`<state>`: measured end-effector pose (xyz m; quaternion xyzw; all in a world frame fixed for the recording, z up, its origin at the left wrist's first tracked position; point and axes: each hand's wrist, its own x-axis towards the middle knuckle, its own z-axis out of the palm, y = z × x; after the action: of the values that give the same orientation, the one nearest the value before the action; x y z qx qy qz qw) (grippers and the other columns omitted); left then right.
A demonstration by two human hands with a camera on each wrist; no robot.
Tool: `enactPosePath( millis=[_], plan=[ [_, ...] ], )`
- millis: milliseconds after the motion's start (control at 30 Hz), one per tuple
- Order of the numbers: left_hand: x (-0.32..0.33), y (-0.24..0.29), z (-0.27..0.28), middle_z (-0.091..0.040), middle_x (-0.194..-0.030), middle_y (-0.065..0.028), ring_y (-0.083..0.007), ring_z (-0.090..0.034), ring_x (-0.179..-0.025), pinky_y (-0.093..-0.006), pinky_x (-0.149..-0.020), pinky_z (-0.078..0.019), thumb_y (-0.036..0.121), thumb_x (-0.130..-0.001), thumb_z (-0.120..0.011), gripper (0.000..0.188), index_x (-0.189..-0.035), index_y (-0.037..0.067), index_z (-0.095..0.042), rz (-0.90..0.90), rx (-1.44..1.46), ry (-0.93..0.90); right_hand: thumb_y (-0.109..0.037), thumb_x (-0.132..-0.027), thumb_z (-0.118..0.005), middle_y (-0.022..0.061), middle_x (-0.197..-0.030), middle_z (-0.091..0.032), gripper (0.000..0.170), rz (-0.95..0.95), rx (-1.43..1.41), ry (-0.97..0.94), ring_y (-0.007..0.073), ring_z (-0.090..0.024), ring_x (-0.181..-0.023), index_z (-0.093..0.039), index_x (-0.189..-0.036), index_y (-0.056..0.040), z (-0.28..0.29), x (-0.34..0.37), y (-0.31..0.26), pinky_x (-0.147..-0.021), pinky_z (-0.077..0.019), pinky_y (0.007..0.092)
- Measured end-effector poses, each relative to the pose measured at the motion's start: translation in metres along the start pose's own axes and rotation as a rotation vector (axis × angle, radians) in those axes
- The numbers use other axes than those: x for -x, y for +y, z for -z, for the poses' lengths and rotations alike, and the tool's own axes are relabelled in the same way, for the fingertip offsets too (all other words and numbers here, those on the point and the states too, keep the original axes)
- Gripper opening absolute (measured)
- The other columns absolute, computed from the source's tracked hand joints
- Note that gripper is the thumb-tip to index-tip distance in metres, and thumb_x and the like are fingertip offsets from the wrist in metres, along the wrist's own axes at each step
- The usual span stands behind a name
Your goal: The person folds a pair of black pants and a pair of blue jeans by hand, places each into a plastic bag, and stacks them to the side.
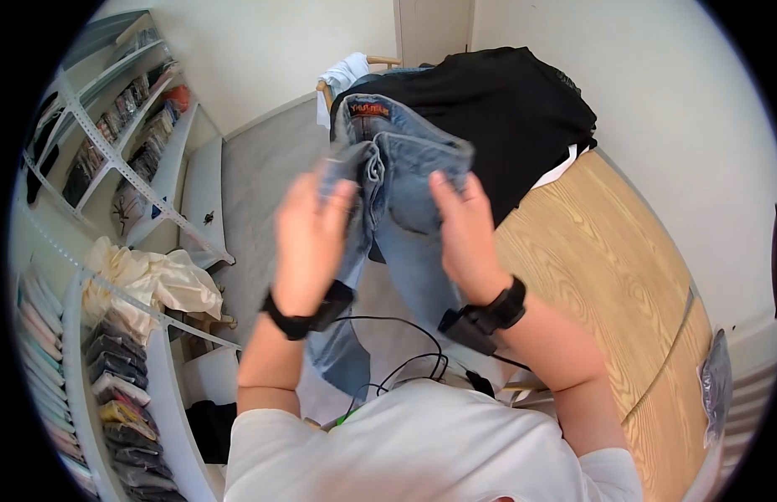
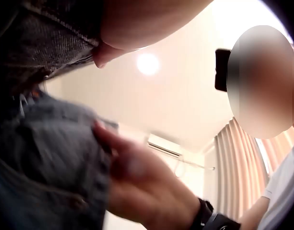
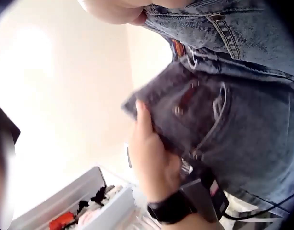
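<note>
Blue jeans (image 1: 422, 197) held up by the waist

A person in a white shirt (image 1: 405, 452) holds the jeans out in front of the chest, between two raised hands. The left hand (image 1: 309, 238), a little blurred, grips the waist on its side, thumb on the outer face of the denim. The right hand (image 1: 470, 238) pinches the opposite side of the waist, its thumb likewise on the front. The waist gapes between them, and a dark label (image 1: 369, 110) with reddish lettering shows inside the back. The legs hang down over the grey floor (image 1: 263, 167), one reaching close to the person's body.

Each wrist wears a black band, and dark cables (image 1: 405, 322) loop below the hands. Beyond the jeans, a heap of black cloth (image 1: 518, 113) covers the far part of a wooden table (image 1: 589, 259). A pale blue cloth (image 1: 345, 75) hangs on a wooden chair (image 1: 383, 60) behind. To the left stand metal shelves (image 1: 167, 205) with packed garments (image 1: 117, 360) and a rumpled cream cloth (image 1: 167, 280). The left wrist view also takes in an air conditioner (image 2: 164, 145) and a curtain (image 2: 238, 165).
</note>
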<state>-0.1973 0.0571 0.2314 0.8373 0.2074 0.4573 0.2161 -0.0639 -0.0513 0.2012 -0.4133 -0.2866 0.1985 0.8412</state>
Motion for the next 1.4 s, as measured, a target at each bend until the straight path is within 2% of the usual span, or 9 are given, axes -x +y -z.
enactPosePath(
  millis=[133, 467, 667, 800, 1000, 1033, 1067, 1167, 1400],
  plan=[
    [0.027, 0.018, -0.061, -0.054, -0.094, -0.0228, -0.0392, -0.055, -0.088, -0.0417, -0.077, -0.0457, 0.015, -0.09, -0.052, 0.049, -0.129, -0.012, -0.04, -0.146, 0.109, -0.128, -0.016, -0.096, -0.046, 0.0035, -0.103, -0.059, 0.024, -0.128, 0.029, -0.019, 0.0083, -0.052, -0.091, -0.049, -0.114, 0.0003, -0.006, 0.023, 0.017, -0.082, -0.0429, 0.0247],
    [0.02, 0.008, -0.063, -0.05, -0.109, -0.0223, -0.0355, -0.05, -0.1, -0.0383, -0.09, -0.0406, 0.011, -0.09, -0.043, 0.057, -0.139, -0.011, -0.023, -0.131, 0.398, -0.423, -0.015, -0.096, -0.046, 0.0035, -0.109, -0.054, 0.028, -0.224, -0.316, -0.231, 0.0099, -0.05, -0.101, -0.044, -0.12, -0.0017, 0.025, 0.017, 0.006, -0.092, -0.0381, 0.0262],
    [0.014, -0.001, -0.044, -0.053, -0.103, -0.0102, -0.0179, -0.054, -0.089, -0.0293, -0.085, -0.0441, 0.01, -0.088, -0.053, 0.06, -0.142, 0.0, -0.03, -0.114, 0.66, -0.664, -0.016, -0.094, -0.053, 0.0038, -0.102, -0.056, 0.027, -0.112, 0.21, -0.287, 0.0083, -0.051, -0.094, -0.048, -0.114, 0.0004, 0.04, 0.013, 0.004, -0.084, -0.0443, 0.0256],
    [-0.024, 0.005, -0.005, -0.055, -0.108, -0.0119, -0.0268, -0.054, -0.1, -0.0368, -0.092, -0.0418, 0.017, -0.07, -0.075, 0.069, -0.131, 0.005, -0.047, -0.486, -0.133, -0.313, -0.015, -0.094, -0.052, 0.0033, -0.101, -0.058, 0.025, -0.207, 0.173, -0.29, 0.008, -0.052, -0.092, -0.049, -0.112, 0.0018, 0.049, 0.018, 0.001, -0.083, -0.0441, 0.0253],
    [-0.047, -0.01, -0.02, -0.055, -0.109, -0.0122, -0.0304, -0.051, -0.105, -0.0453, -0.098, -0.0329, 0.032, -0.055, -0.084, 0.097, -0.136, 0.007, -0.037, -0.617, -0.266, -0.438, -0.016, -0.093, -0.055, 0.0038, -0.098, -0.059, 0.024, -0.131, 0.152, -0.322, 0.0079, -0.052, -0.089, -0.051, -0.107, 0.0022, 0.046, 0.022, -0.016, -0.08, -0.0445, 0.0254],
    [-0.05, -0.002, -0.022, -0.056, -0.093, -0.0112, -0.0279, -0.054, -0.09, -0.0402, -0.085, -0.0408, 0.027, -0.056, -0.084, 0.073, -0.118, 0.005, -0.054, -0.602, -0.198, -0.408, -0.017, -0.093, -0.055, 0.0038, -0.096, -0.059, 0.024, -0.112, 0.154, -0.336, 0.0078, -0.052, -0.087, -0.051, -0.106, 0.002, 0.047, 0.022, -0.018, -0.079, -0.0444, 0.0254],
    [-0.053, -0.001, -0.025, -0.056, -0.093, -0.0112, -0.0279, -0.054, -0.09, -0.0402, -0.085, -0.0408, 0.027, -0.056, -0.084, 0.073, -0.118, 0.005, -0.054, -0.613, -0.193, -0.42, -0.017, -0.093, -0.055, 0.0038, -0.096, -0.059, 0.024, -0.109, 0.152, -0.321, 0.0078, -0.052, -0.087, -0.051, -0.106, 0.002, 0.05, 0.021, -0.019, -0.079, -0.0444, 0.0254],
    [-0.06, 0.004, -0.036, -0.046, -0.064, -0.009, -0.0234, -0.048, -0.058, -0.0357, -0.056, -0.0379, 0.022, -0.059, -0.083, 0.034, -0.071, 0.0, -0.06, -0.377, -0.031, -0.614, -0.018, -0.091, -0.057, 0.0039, -0.092, -0.059, 0.023, -0.036, 0.235, -0.325, 0.0086, -0.052, -0.084, -0.053, -0.105, 0.0008, 0.062, 0.017, -0.021, -0.076, -0.0442, 0.0257],
    [-0.088, 0.039, -0.031, -0.043, -0.066, -0.0036, -0.0148, -0.04, -0.058, -0.029, -0.055, -0.0374, 0.017, -0.067, -0.081, 0.037, -0.068, -0.004, -0.051, -0.384, 0.037, -0.551, -0.015, -0.082, -0.068, 0.0096, -0.101, -0.064, 0.039, 0.171, 0.455, -0.165, 0.0169, -0.058, -0.097, -0.052, -0.116, -0.0038, 0.101, 0.013, -0.041, -0.088, -0.0432, 0.0288]
  ],
)
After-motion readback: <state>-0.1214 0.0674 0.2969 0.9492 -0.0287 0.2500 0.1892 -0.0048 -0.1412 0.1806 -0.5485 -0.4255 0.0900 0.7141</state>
